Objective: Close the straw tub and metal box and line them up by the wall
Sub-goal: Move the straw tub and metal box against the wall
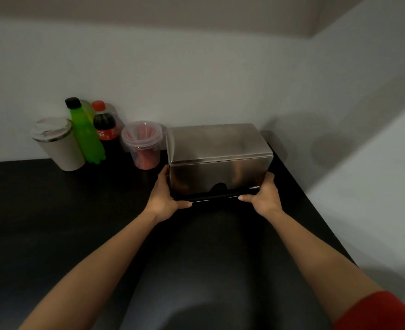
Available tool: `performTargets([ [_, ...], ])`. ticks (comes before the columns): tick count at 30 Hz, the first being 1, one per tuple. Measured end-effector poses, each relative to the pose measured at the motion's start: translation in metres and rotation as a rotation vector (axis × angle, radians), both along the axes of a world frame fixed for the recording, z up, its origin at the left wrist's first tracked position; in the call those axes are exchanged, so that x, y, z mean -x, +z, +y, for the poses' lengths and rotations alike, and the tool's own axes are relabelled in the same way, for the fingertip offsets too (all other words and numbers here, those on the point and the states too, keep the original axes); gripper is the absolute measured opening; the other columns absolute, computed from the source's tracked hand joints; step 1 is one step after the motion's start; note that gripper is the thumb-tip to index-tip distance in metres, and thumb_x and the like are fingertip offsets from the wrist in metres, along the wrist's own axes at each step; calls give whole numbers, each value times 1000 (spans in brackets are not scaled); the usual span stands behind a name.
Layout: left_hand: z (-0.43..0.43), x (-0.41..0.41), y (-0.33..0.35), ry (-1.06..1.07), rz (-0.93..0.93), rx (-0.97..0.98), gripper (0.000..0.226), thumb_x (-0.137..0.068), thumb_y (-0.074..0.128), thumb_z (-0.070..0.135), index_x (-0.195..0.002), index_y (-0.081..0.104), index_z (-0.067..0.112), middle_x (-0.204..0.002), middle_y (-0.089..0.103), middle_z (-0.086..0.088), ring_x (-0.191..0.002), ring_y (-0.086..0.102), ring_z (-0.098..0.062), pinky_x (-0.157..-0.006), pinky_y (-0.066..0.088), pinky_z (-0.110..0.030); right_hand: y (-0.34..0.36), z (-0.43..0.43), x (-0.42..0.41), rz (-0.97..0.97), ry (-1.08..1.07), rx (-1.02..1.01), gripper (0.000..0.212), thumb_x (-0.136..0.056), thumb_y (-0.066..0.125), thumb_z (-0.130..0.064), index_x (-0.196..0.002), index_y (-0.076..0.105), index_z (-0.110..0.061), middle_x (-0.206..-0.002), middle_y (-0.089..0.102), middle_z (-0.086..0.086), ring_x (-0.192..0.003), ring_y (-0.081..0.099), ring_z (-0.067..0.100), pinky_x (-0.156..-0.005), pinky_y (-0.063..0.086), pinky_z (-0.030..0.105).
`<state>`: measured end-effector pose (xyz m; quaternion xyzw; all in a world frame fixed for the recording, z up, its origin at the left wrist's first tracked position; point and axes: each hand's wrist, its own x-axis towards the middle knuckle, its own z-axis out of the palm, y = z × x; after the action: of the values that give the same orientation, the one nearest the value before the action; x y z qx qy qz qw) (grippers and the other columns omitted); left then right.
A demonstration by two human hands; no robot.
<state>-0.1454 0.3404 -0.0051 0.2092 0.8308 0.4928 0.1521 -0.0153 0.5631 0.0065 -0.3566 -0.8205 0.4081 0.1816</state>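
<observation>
A shiny metal box (pixel 218 158) with its lid down stands on the black counter (pixel 53 210) near the back right corner, close to the wall. My left hand (pixel 164 195) grips its lower left front corner and my right hand (pixel 263 195) grips its lower right front corner, thumbs along the bottom edge. Just left of the box, touching or nearly touching it, stands a clear plastic straw tub (pixel 143 144) with red straws inside and a clear lid on top.
Along the wall left of the tub stand a cola bottle (pixel 105 125), a green bottle (pixel 84 132) and a beige lidded cup (pixel 56 144). The counter's right edge runs close beside the box. White walls meet in the corner behind it.
</observation>
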Motion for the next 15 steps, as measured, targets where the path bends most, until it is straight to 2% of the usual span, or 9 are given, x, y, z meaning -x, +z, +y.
performTargets([
  [13, 12, 41, -9, -42, 3, -35, 123, -55, 89, 13, -150, 10, 20, -149, 36, -5, -135, 36, -22, -109, 33, -36, -10, 19, 35, 5, -16, 61, 71, -64, 83, -8, -116, 34, -12, -127, 52, 10, -119, 50, 29, -90, 40, 31],
  [15, 13, 46, -10, -55, 13, -49, 123, -55, 89, 12, -150, 11, 18, -148, 37, -5, -134, 37, -21, -107, 33, -33, -11, 22, 40, 15, -22, 75, 72, -63, 83, -7, -116, 35, -13, -127, 53, 9, -118, 51, 28, -92, 41, 33],
])
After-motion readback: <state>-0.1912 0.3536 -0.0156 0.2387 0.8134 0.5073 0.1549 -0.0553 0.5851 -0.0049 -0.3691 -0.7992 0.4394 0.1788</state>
